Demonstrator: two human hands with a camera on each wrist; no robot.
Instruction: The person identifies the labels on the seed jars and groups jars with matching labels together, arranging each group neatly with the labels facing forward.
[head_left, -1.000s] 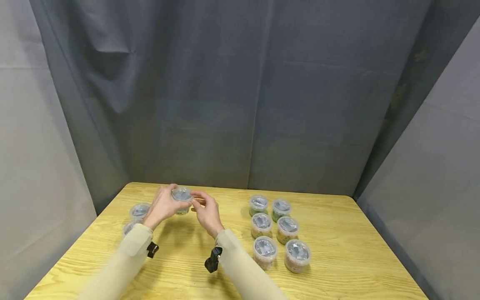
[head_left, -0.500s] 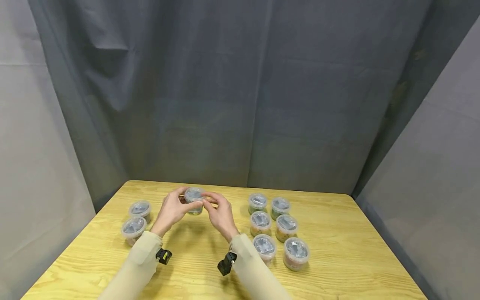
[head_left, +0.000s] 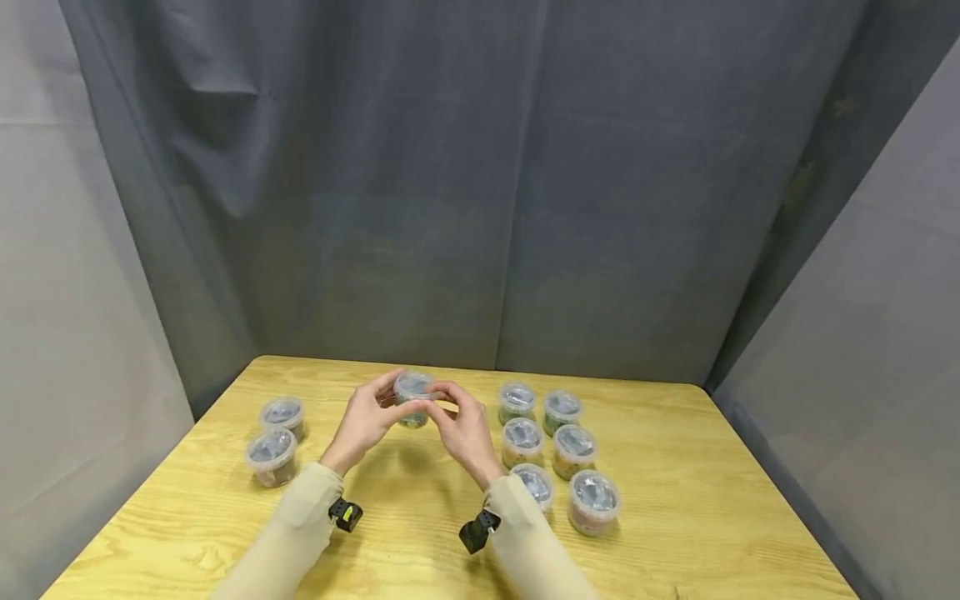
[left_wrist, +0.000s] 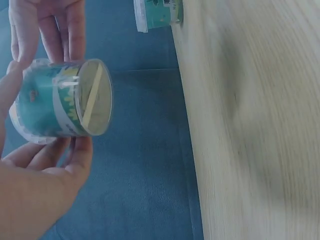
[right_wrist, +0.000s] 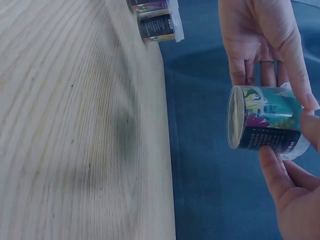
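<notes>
Raised over the table is a small clear plastic tub [head_left: 413,387] with a lid and a teal printed label. My left hand [head_left: 367,419] grips it from the left, and my right hand [head_left: 463,427] pinches its right side. In the left wrist view the tub [left_wrist: 50,102] lies between both hands, and a pale strip shows at its clear base. The right wrist view shows the tub's [right_wrist: 270,117] label with leaf prints and a dark text panel, fingertips touching its side. The thumbs of both hands nearly meet near the lid.
Two lidded tubs, one behind [head_left: 282,413] and one in front [head_left: 272,454], stand at the left of the wooden table [head_left: 697,500]. Several more tubs stand in two columns on the right, the front-right one [head_left: 594,502] nearest. A grey curtain [head_left: 405,183] hangs behind.
Both hands have carried the tub to the right, from near the left pair of tubs toward the table's middle. The left pair is now uncovered; the right forearm partly covers a front tub.
</notes>
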